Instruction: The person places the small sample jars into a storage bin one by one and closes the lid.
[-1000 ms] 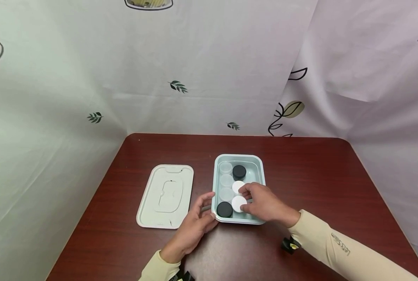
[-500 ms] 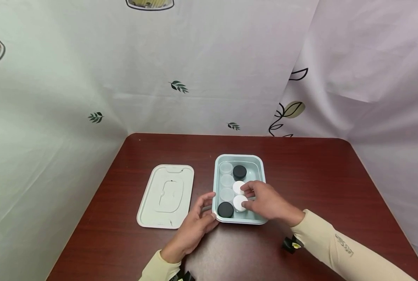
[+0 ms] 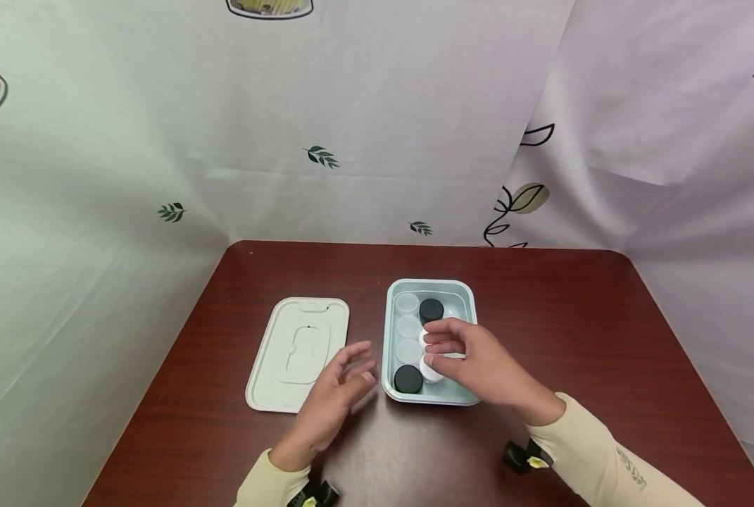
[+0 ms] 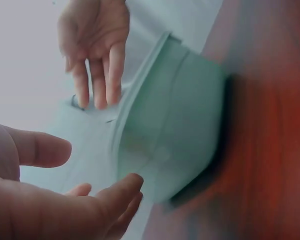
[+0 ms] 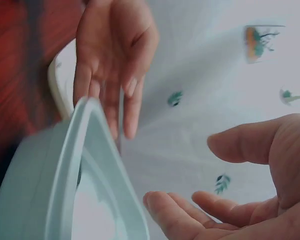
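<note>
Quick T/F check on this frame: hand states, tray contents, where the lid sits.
1. The left hand grips the tray. False: it is open, just off the tray's left side.
2. The right hand is over the tray with relaxed fingers. True.
3. The lid covers the tray. False: it lies flat on the table, left of the tray.
4. Two black caps are in the tray. True.

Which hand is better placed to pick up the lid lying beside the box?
Left. The left hand hovers open next to the lid; the right hand is over the box.
</note>
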Motion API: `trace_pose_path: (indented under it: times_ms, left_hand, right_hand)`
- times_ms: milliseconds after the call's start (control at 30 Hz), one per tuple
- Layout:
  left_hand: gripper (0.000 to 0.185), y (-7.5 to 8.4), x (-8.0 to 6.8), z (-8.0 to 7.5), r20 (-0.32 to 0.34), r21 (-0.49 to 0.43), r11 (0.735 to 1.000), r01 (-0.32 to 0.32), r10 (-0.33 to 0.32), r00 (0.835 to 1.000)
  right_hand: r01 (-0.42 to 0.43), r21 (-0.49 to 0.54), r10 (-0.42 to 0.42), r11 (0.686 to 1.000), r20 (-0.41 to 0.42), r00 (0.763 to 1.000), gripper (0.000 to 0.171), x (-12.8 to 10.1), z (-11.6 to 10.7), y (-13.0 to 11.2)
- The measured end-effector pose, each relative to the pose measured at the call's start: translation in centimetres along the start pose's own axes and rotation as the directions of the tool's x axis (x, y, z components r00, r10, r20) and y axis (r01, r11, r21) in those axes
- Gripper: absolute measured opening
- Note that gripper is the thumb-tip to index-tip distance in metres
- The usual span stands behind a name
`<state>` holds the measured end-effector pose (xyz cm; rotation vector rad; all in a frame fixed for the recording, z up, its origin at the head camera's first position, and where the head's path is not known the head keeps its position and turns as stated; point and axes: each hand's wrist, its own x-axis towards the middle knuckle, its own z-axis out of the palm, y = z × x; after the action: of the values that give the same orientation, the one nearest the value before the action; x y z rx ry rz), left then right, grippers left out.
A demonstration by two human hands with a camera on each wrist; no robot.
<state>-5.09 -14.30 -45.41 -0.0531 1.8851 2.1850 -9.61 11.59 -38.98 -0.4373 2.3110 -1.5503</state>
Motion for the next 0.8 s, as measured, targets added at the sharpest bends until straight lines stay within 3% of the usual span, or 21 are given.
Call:
trace_pose_path:
  times_ms: [200, 467, 700, 800]
  left_hand:
    - [0.056, 1.8, -0.6, -2.5, -0.079, -0.021, 1.0, -0.009, 0.007, 0.997]
    - [0.05, 3.7, -1.8, -6.7, -0.193, -0.006, 1.0, 0.017, -0.018, 0.981]
    - [0.054, 4.1, -3.0, -11.3, -0.262, 0.06, 0.996, 0.065, -0.047, 0.964]
    - [0.057, 4.0, -3.4, -13.3, -0.277, 0.061, 0.993, 0.099, -0.079, 0.958]
  right_hand:
    - [0.021, 0.187, -0.033, 0.982, 0.059, 0.998, 0.052, -0.8, 2.6, -1.0]
    - [0.002, 0.393, -0.061, 0.92, 0.138, 0.988, 0.054, -0.9, 7.7, -1.4]
    - [-0.119, 0.598, 0.014, 0.793, 0.178, 0.984, 0.057, -0.4, 11.9, -1.1]
    - [-0.151, 0.631, 0.053, 0.761, 0.171, 0.984, 0.059, -0.3, 13.5, -0.7]
